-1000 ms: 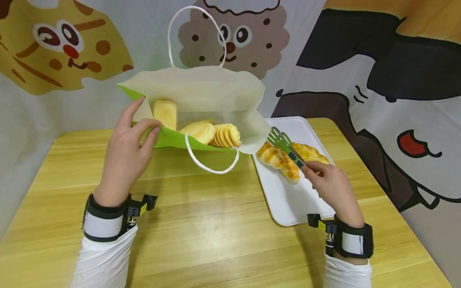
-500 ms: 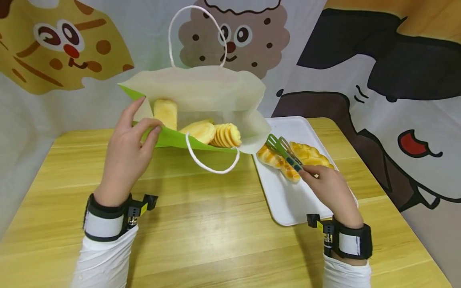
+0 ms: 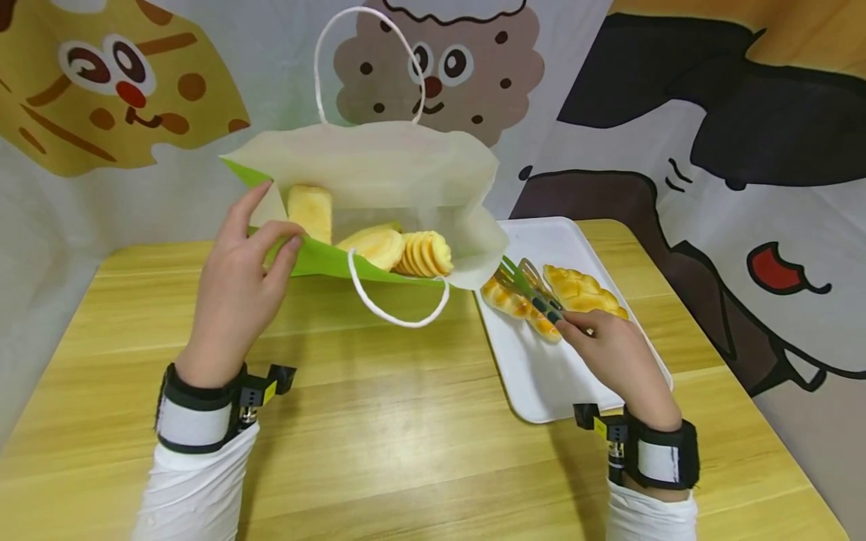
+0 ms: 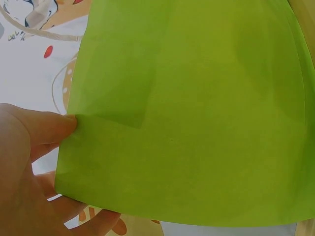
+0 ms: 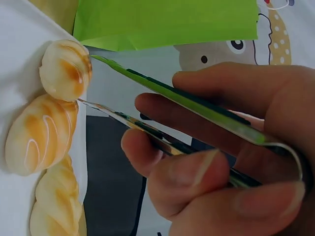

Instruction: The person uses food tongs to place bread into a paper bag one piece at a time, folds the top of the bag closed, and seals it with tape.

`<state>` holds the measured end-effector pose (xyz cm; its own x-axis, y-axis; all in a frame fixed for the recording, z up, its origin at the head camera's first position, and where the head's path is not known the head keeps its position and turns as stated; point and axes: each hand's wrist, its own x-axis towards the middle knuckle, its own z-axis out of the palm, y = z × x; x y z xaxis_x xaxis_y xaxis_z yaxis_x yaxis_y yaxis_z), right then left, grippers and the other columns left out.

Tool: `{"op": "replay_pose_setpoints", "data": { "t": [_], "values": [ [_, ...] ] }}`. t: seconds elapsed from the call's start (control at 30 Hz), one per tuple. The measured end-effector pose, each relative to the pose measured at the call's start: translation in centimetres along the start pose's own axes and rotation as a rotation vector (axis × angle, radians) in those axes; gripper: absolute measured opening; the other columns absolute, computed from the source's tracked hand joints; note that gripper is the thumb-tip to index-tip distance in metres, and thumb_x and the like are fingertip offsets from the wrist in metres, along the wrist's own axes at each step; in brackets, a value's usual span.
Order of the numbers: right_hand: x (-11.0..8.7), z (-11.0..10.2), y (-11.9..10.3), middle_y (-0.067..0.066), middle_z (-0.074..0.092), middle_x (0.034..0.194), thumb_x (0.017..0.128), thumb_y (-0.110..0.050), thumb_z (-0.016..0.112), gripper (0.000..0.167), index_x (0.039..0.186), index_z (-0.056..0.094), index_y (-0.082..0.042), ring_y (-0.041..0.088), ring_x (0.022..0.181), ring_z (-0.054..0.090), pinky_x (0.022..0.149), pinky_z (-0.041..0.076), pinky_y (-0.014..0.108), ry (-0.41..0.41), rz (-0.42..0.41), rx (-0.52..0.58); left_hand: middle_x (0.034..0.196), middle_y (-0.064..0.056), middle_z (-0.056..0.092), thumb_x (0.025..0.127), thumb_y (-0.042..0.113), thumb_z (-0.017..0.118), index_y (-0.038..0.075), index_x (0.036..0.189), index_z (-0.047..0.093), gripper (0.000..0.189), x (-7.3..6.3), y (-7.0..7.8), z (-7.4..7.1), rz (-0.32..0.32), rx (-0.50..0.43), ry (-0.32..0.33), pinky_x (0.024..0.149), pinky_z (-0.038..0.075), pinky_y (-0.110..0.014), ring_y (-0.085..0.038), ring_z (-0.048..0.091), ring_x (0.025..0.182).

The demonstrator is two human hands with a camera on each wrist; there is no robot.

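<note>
My left hand (image 3: 233,289) pinches the front left rim of a green paper bag (image 3: 325,259) with a pale inside; in the left wrist view the thumb lies over the green side. Inside the bag are a loaf-shaped bread (image 3: 311,214), an oval bread piece (image 3: 379,246) and a ridged roll (image 3: 426,254). My right hand (image 3: 619,353) holds spread green-and-metal tongs (image 5: 197,110) over the white tray (image 3: 541,391). Their tips reach a glazed roll (image 5: 64,71) at the tray's left edge, one on each side. Beside it lie a white-striped roll (image 5: 42,137) and a braided bread (image 3: 585,291).
The bag's front white handle (image 3: 399,323) hangs down over the wooden table (image 3: 379,428), while its back handle (image 3: 318,75) stands up. A cartoon-printed cloth (image 3: 284,75) hangs behind the table. The bag's right side overhangs the tray's back left corner.
The tongs have spread, and their tips have shifted left and down onto the glazed roll, uncovering more of the braided bread. The left hand and the bag stay where they were.
</note>
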<state>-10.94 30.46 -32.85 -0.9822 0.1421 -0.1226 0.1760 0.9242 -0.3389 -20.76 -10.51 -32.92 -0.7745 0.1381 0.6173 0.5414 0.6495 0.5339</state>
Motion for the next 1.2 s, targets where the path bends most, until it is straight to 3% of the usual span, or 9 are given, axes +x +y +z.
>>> {"op": "replay_pose_setpoints", "data": {
  "t": [0.27, 0.4, 0.5, 0.73, 1.0, 1.2],
  "values": [
    [-0.36, -0.23, -0.07, 0.019, 0.065, 0.133, 0.103, -0.038, 0.053, 0.046, 0.135, 0.063, -0.007, 0.034, 0.106, 0.067, 0.075, 0.051, 0.040, -0.043, -0.023, -0.019, 0.156, -0.016, 0.042, 0.097, 0.007, 0.064, -0.005, 0.103, 0.071, 0.015, 0.02, -0.10, -0.06, 0.002, 0.001, -0.002, 0.106, 0.043, -0.060, -0.039, 0.043, 0.141],
    [-0.17, -0.01, -0.10, 0.016, 0.073, 0.110, 0.102, -0.034, 0.055, 0.044, 0.137, 0.061, -0.008, 0.023, 0.079, 0.061, 0.061, 0.043, 0.032, -0.008, -0.037, -0.042, 0.156, -0.017, 0.042, 0.097, 0.006, 0.064, -0.005, 0.103, 0.071, 0.015, -0.06, -0.18, -0.10, 0.002, 0.000, -0.004, 0.108, 0.042, -0.059, -0.038, 0.042, 0.142],
    [-0.10, 0.11, -0.03, 0.014, 0.073, 0.102, 0.102, -0.031, 0.056, 0.043, 0.138, 0.060, -0.010, 0.020, 0.070, 0.054, 0.056, 0.038, 0.029, 0.025, -0.043, -0.050, 0.155, -0.017, 0.042, 0.097, 0.006, 0.064, -0.005, 0.103, 0.071, 0.015, -0.09, -0.22, -0.07, 0.003, -0.002, -0.002, 0.109, 0.042, -0.059, -0.038, 0.041, 0.143],
    [-0.05, 0.19, 0.03, 0.021, 0.071, 0.112, 0.102, -0.032, 0.056, 0.044, 0.141, 0.058, -0.012, 0.024, 0.080, 0.062, 0.060, 0.042, 0.029, 0.061, -0.048, -0.035, 0.155, -0.017, 0.043, 0.097, 0.006, 0.064, -0.005, 0.103, 0.071, 0.014, -0.05, -0.15, -0.10, 0.004, -0.009, 0.004, 0.108, 0.042, -0.059, -0.038, 0.042, 0.142],
    [-0.18, 0.08, -0.18, 0.019, 0.070, 0.108, 0.103, -0.033, 0.055, 0.045, 0.142, 0.057, -0.013, 0.022, 0.072, 0.055, 0.055, 0.039, 0.029, 0.089, -0.033, -0.007, 0.155, -0.017, 0.043, 0.097, 0.006, 0.065, -0.004, 0.102, 0.072, 0.014, 0.08, -0.19, -0.09, 0.012, -0.009, 0.005, 0.107, 0.042, -0.059, -0.039, 0.043, 0.141],
    [-0.28, 0.00, -0.25, 0.019, 0.070, 0.115, 0.104, -0.033, 0.051, 0.044, 0.142, 0.057, -0.012, 0.024, 0.074, 0.054, 0.057, 0.037, 0.030, 0.112, -0.027, 0.009, 0.155, -0.017, 0.043, 0.096, 0.006, 0.065, -0.003, 0.102, 0.072, 0.013, 0.06, 0.00, -0.17, 0.002, -0.014, -0.004, 0.106, 0.043, -0.060, -0.039, 0.043, 0.141]
  ]
}}
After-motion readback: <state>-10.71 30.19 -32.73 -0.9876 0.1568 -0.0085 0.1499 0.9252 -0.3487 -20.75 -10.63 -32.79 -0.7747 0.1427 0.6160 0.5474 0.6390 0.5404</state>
